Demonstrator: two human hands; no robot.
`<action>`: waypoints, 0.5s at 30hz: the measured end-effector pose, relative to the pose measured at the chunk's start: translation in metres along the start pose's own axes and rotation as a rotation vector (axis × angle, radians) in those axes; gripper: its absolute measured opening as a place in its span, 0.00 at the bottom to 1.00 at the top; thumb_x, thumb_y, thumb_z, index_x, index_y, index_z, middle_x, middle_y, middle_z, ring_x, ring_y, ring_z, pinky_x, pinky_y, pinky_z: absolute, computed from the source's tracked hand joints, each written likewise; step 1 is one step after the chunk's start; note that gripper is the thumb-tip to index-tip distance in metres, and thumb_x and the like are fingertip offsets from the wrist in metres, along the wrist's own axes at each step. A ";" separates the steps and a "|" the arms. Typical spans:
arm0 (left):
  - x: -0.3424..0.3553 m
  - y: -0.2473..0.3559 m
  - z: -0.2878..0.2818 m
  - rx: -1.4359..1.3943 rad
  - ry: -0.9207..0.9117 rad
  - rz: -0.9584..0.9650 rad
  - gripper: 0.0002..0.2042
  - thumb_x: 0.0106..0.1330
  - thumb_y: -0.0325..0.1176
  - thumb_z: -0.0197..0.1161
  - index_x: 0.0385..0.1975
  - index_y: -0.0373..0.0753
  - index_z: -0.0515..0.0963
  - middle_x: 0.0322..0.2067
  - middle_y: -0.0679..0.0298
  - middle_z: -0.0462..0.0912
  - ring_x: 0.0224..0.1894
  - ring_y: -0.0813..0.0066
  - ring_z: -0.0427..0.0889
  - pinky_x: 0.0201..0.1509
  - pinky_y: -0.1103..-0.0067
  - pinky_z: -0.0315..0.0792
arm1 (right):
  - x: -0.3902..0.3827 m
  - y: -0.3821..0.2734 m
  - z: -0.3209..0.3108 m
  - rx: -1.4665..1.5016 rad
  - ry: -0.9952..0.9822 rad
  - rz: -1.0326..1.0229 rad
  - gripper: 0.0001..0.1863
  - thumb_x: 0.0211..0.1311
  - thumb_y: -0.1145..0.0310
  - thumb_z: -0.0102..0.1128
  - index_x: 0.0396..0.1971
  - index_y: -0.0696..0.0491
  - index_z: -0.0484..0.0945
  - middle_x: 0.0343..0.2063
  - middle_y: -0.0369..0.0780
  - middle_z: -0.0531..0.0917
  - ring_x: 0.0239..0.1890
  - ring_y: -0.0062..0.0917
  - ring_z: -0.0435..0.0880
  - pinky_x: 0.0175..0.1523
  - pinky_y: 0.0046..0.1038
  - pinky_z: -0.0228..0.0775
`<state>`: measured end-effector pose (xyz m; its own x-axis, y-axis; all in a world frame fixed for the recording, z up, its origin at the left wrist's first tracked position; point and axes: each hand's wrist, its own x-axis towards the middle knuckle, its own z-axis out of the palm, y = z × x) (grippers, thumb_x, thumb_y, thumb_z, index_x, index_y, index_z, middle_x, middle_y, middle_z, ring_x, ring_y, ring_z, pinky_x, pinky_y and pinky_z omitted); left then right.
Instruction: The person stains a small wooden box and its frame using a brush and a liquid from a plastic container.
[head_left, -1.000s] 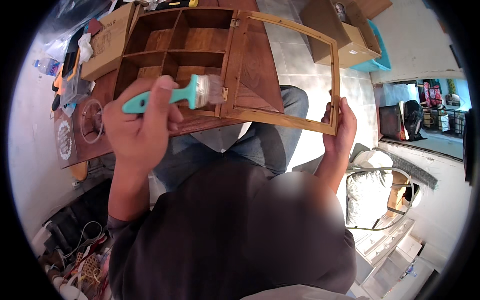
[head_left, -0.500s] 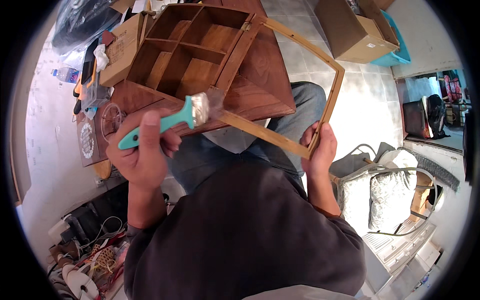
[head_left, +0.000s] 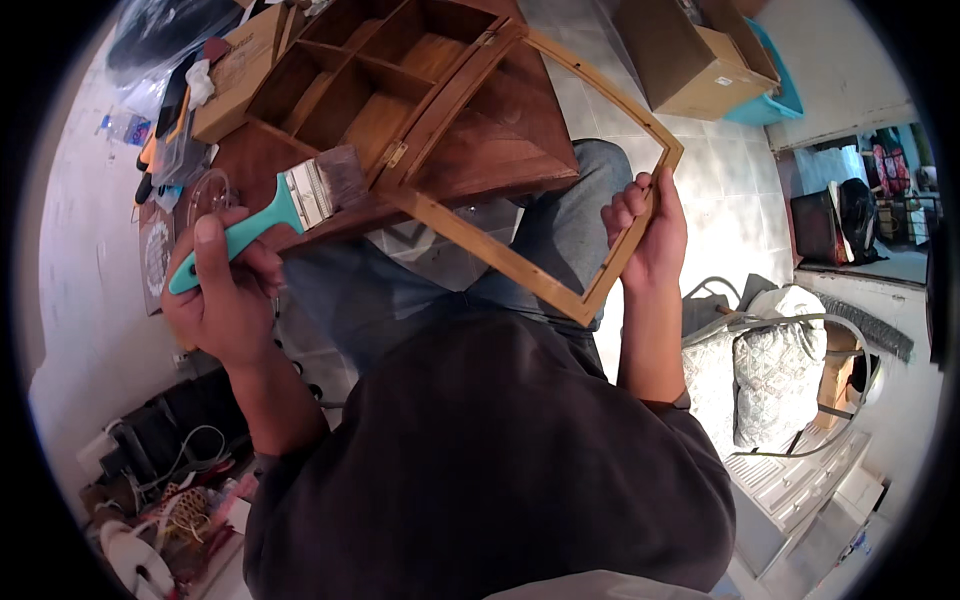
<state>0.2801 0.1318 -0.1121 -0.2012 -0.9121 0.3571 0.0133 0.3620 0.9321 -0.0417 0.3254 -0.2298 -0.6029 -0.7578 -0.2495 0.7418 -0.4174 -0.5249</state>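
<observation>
Head view: two closed grips

Left hand (head_left: 225, 300) is curled tight around the handle of a teal paintbrush (head_left: 262, 221), leaving the bristles (head_left: 345, 178) clear. Right hand (head_left: 655, 240) wraps the outer bar of a wooden frame (head_left: 490, 257), probably steadying it, since it juts past the table (head_left: 490, 150). Hinges (head_left: 396, 155) join it to a compartmented cabinet (head_left: 378, 125) there.

Wooden cabinet (head_left: 378, 122): accessible from the open front; dividers (head_left: 395, 77) restrict sideways passage. Door frame (head_left: 490, 255): obstructs the gap between paintbrush (head_left: 285, 207) and right hand (head_left: 657, 238). Cardboard box (head_left: 240, 78): obstructs the cabinet's left side.
</observation>
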 end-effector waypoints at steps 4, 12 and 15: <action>-0.012 0.005 0.000 0.024 0.042 0.029 0.16 0.77 0.37 0.56 0.39 0.27 0.82 0.16 0.57 0.80 0.13 0.79 0.72 0.15 0.85 0.61 | 0.000 0.004 0.000 0.044 0.069 -0.147 0.20 0.82 0.54 0.42 0.30 0.51 0.70 0.16 0.33 0.67 0.19 0.23 0.64 0.28 0.24 0.60; 0.001 0.022 -0.004 0.088 0.013 0.100 0.15 0.78 0.35 0.55 0.44 0.26 0.81 0.19 0.61 0.80 0.16 0.79 0.73 0.19 0.86 0.64 | -0.079 0.102 0.041 -0.080 -0.047 -0.200 0.18 0.81 0.59 0.44 0.41 0.58 0.75 0.32 0.46 0.84 0.35 0.31 0.84 0.43 0.30 0.77; 0.026 0.023 0.000 0.096 -0.165 0.077 0.14 0.75 0.38 0.62 0.43 0.29 0.84 0.25 0.63 0.83 0.23 0.81 0.78 0.24 0.86 0.70 | -0.082 0.116 0.025 -0.188 -0.314 0.045 0.18 0.81 0.61 0.45 0.50 0.61 0.77 0.44 0.51 0.86 0.47 0.33 0.86 0.47 0.31 0.79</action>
<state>0.2755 0.1162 -0.0817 -0.3609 -0.8400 0.4051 -0.0574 0.4536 0.8894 0.1015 0.3264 -0.2496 -0.4296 -0.9025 -0.0297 0.6812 -0.3023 -0.6667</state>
